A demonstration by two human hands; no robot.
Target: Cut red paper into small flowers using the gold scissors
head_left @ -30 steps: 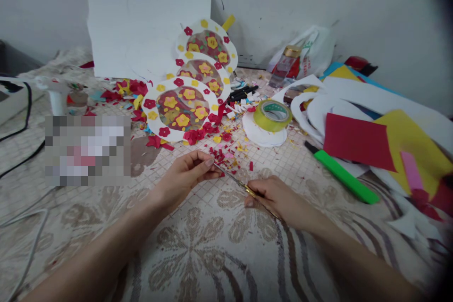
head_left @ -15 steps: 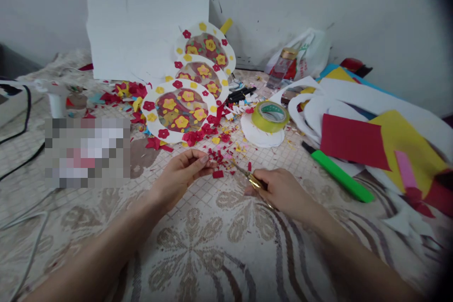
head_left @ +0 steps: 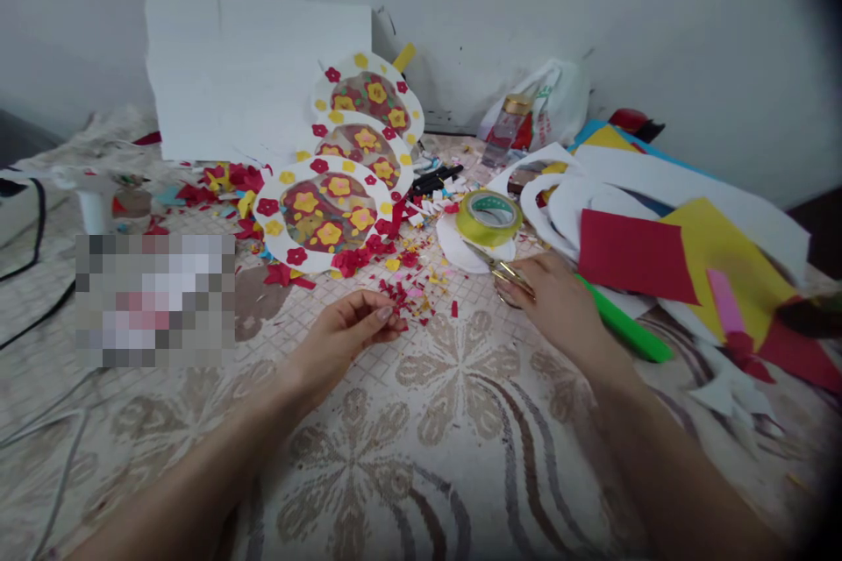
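Note:
My left hand (head_left: 359,324) rests low over the tablecloth, thumb and fingertips pinched together beside a scatter of tiny red paper scraps (head_left: 411,298). A bit of red shows at the fingertips, but what they hold is too small to make out. My right hand (head_left: 549,294) is closed on gold-handled scissors (head_left: 513,277), whose blades point left and away from me. The blade tips lie over a white paper disc (head_left: 453,247), just in front of a roll of yellow tape (head_left: 490,223). One small red paper rectangle (head_left: 453,308) lies between the hands.
Three white rings with red and yellow paper flowers (head_left: 322,259) stand at the back, before a white board (head_left: 256,70). On the right are red paper (head_left: 635,254), yellow paper (head_left: 730,254) and a green cutter (head_left: 631,324). A bottle (head_left: 510,127) stands behind; cables lie left.
My right hand has moved away from me and to the right with the scissors, towards the tape. The left hand stays pinched near the scraps; a red rectangle near its fingertips no longer shows plainly.

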